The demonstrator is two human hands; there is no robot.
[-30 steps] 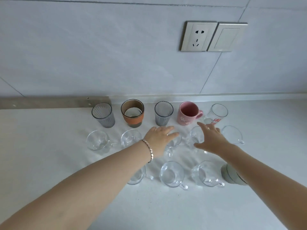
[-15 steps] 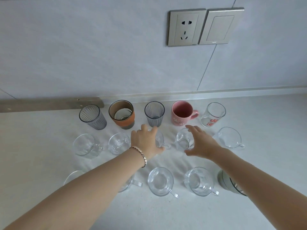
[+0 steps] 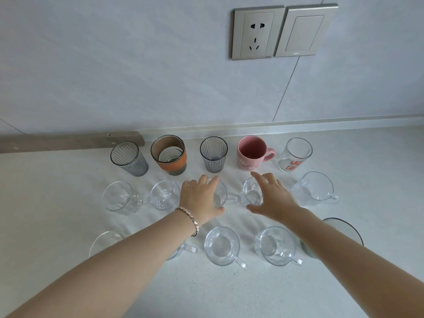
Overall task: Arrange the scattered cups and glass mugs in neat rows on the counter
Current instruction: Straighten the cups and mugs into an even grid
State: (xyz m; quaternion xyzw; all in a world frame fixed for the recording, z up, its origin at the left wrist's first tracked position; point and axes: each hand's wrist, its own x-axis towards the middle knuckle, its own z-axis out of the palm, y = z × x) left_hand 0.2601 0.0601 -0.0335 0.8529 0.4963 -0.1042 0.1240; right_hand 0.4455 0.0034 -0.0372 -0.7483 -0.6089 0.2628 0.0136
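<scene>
While both arms reach over the front row, I see the left hand [image 3: 199, 199] cupped round the centre glass mug [image 3: 222, 196] in the middle row on the bench [image 3: 57, 203], fingers curled over its far rim and thumb at its near side. The right hand [image 3: 271, 198] lies spread, fingers straight, over the next glass mug [image 3: 251, 194] just to the right; whether it presses the glass or only hovers I cannot tell. My worry is how tightly everything stands. The handle of the centre glass mug points at the next glass mug with only a small gap, so sliding either one sideways could knock glass on glass. Fingertips of both hands sit near the ribbed grey tumbler [image 3: 213, 154] and the pink mug [image 3: 250, 156] in the back row, and a push forward could nudge those out of line. Both forearms pass low above the front glass mugs [image 3: 222, 245], so a dropped elbow could sweep one along. Smooth glass held from above may also slip if lifted with a loose hold.
</scene>
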